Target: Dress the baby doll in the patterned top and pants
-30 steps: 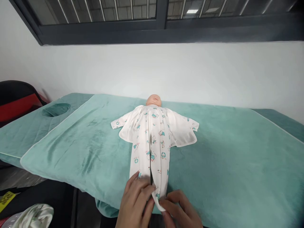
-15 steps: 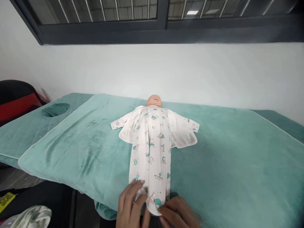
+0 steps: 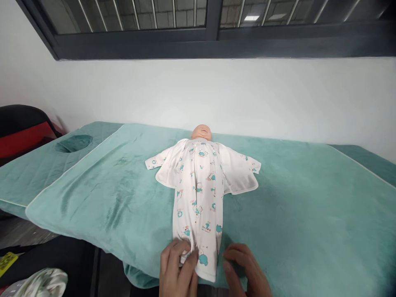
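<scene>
A baby doll (image 3: 202, 133) lies on its back, its head towards the wall. White printed baby pants (image 3: 204, 198) lie lengthwise over its front, above an opened white baby shirt (image 3: 239, 177) with spread sleeves. My left hand (image 3: 178, 268) pinches the lower end of the pants' left leg, and the cloth is creased under its fingers. Just right of the other leg's hem, my right hand (image 3: 246, 268) is held with thumb and fingers apart, nothing between them. The doll's body and legs are hidden by the cloth.
A green velvet cover (image 3: 303, 214) lies over the massage bed (image 3: 27, 177), which has a face hole (image 3: 74, 143) at the left. A white wall (image 3: 198, 95) and a barred window stand behind. At lower left is a bunched patterned cloth (image 3: 46, 282).
My right hand has let go of the right leg's hem and moved right. That hem now lies flatter. My left hand has shifted slightly right, still on the cloth.
</scene>
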Tool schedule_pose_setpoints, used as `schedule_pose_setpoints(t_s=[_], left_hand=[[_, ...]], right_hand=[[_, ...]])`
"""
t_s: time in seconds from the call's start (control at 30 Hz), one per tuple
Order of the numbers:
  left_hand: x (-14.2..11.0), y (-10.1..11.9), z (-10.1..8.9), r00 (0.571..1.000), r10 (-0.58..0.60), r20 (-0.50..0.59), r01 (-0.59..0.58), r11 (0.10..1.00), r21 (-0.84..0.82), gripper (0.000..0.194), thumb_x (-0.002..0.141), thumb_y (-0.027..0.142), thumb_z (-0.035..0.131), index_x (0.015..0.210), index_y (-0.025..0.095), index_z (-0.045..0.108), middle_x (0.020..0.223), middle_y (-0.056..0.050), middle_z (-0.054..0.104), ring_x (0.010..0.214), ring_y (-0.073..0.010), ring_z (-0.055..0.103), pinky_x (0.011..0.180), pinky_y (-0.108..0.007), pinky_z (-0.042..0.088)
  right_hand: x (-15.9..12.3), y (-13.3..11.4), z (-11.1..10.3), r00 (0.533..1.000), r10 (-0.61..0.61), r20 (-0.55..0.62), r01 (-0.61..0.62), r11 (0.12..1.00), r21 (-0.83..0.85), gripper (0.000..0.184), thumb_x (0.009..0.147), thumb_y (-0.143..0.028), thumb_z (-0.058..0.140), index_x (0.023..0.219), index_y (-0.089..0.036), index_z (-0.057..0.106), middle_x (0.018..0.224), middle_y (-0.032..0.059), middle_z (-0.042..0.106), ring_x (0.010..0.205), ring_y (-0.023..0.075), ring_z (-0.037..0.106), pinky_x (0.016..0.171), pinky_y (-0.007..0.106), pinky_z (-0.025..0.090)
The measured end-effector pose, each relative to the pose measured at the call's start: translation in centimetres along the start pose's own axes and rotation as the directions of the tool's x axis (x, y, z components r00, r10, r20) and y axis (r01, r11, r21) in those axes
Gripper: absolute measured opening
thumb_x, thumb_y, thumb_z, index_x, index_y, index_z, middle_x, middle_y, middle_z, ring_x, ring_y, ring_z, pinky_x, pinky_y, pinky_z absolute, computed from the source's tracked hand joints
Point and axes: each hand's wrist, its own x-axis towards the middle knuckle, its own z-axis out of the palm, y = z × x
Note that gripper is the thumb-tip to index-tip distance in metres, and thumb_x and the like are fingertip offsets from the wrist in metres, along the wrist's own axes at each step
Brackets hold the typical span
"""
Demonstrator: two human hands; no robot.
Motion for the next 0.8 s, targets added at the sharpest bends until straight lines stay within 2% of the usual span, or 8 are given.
schedule_pose_setpoints(t_s=[0.1,0.2,0.3,0.37,0.57,0.63,0.73,0.8], left_hand=[[-0.1,0.2,0.4,1.000,-0.001,-0.010,0.001,1.000,-0.005,0.023,0.082,0.003,0.057,0.098,0.017,0.064,0.104,-0.010,0.058,0.102,-0.0246,0.054,0.087,-0.037,0.048],[-0.3,0.4,0.6,1.000,0.004,-0.015,-0.003,1.000,0.012,0.021,0.083,0.003,0.053,0.096,0.017,0.063,0.101,-0.009,0.061,0.101,-0.0246,0.054,0.086,-0.037,0.047],[-0.3,0.5,0.7,1.000,0.010,-0.006,-0.010,0.998,0.062,0.020,0.086,0.006,0.050,0.096,0.017,0.063,0.102,-0.010,0.062,0.102,-0.0253,0.054,0.086,-0.039,0.047],[-0.2,0.5,0.7,1.000,0.007,0.002,-0.008,0.996,0.086,0.019,0.087,0.008,0.050,0.097,0.017,0.064,0.104,-0.010,0.063,0.103,-0.0255,0.055,0.086,-0.039,0.047],[-0.5,-0.6,0.1,0.999,0.007,-0.045,-0.009,0.999,-0.047,0.028,0.083,0.005,0.054,0.106,0.019,0.061,0.106,-0.008,0.062,0.102,-0.0221,0.058,0.087,-0.037,0.051],[-1.0,-0.8,0.1,0.994,-0.069,-0.079,0.062,0.994,-0.086,0.031,0.084,0.007,0.055,0.112,0.020,0.060,0.110,-0.009,0.061,0.104,-0.0219,0.060,0.087,-0.036,0.052],[-1.8,-0.7,0.4,0.965,-0.231,-0.122,0.222,0.972,-0.081,0.036,0.088,0.013,0.057,0.123,0.020,0.058,0.124,-0.012,0.057,0.112,-0.0232,0.059,0.088,-0.036,0.053],[-2.0,-0.6,0.8,0.959,-0.258,-0.117,0.252,0.966,-0.064,0.041,0.091,0.016,0.054,0.131,0.021,0.053,0.134,-0.014,0.053,0.120,-0.0248,0.056,0.094,-0.038,0.052]], right_hand=[[1.0,0.2,-0.2,0.999,-0.044,-0.027,0.042,0.995,-0.086,0.024,0.089,-0.020,0.059,0.113,-0.020,0.058,0.113,0.0120,0.063,0.101,0.0204,0.066,0.084,0.029,0.058],[1.3,-0.1,0.9,0.978,-0.206,0.035,0.209,0.959,-0.193,0.033,0.087,-0.022,0.060,0.120,-0.020,0.059,0.131,0.0149,0.055,0.119,0.0258,0.058,0.092,0.036,0.056],[1.2,-0.4,2.3,0.915,-0.369,0.160,0.401,0.866,-0.297,0.035,0.086,-0.016,0.055,0.119,-0.023,0.063,0.134,0.0101,0.057,0.127,0.0267,0.051,0.097,0.038,0.053],[1.3,-0.3,2.7,0.894,-0.401,0.198,0.446,0.832,-0.329,0.037,0.086,-0.014,0.050,0.120,-0.022,0.064,0.130,0.0089,0.061,0.126,0.0253,0.052,0.096,0.037,0.053],[1.8,0.4,2.0,0.904,-0.388,0.181,0.424,0.869,-0.257,0.030,0.093,-0.018,0.043,0.115,-0.016,0.064,0.110,0.0083,0.070,0.112,0.0203,0.058,0.094,0.032,0.052],[2.0,0.3,1.9,0.906,-0.372,0.203,0.415,0.877,-0.243,0.030,0.095,-0.021,0.042,0.115,-0.017,0.064,0.109,0.0084,0.069,0.107,0.0201,0.058,0.091,0.032,0.052],[2.1,-0.1,2.3,0.918,-0.319,0.233,0.371,0.900,-0.228,0.029,0.094,-0.020,0.045,0.116,-0.020,0.063,0.108,0.0074,0.065,0.098,0.0196,0.057,0.086,0.032,0.051],[2.0,-0.3,2.6,0.942,-0.264,0.206,0.302,0.936,-0.182,0.026,0.092,-0.017,0.046,0.109,-0.021,0.064,0.104,0.0064,0.062,0.091,0.0185,0.056,0.081,0.032,0.051]])
